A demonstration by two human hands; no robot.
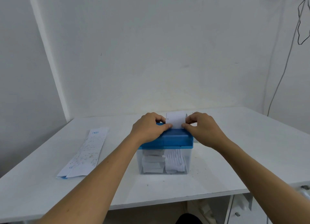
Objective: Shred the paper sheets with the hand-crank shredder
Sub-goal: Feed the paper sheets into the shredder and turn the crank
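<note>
left hand (pixel 148 129), right hand (pixel 203 129) pinch sheet (pixel 176 120); upright atop shredder (pixel 174 138)

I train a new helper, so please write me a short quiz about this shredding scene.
1. True or false: the left hand and the right hand both pinch the paper sheet standing in the shredder.
2. Where do the spare sheets lie? A) on the table, left of the shredder; B) on the shredder; C) under the table.
3. What lies in the clear bin?
Key: 1 true; 2 A; 3 shredded paper.
</note>
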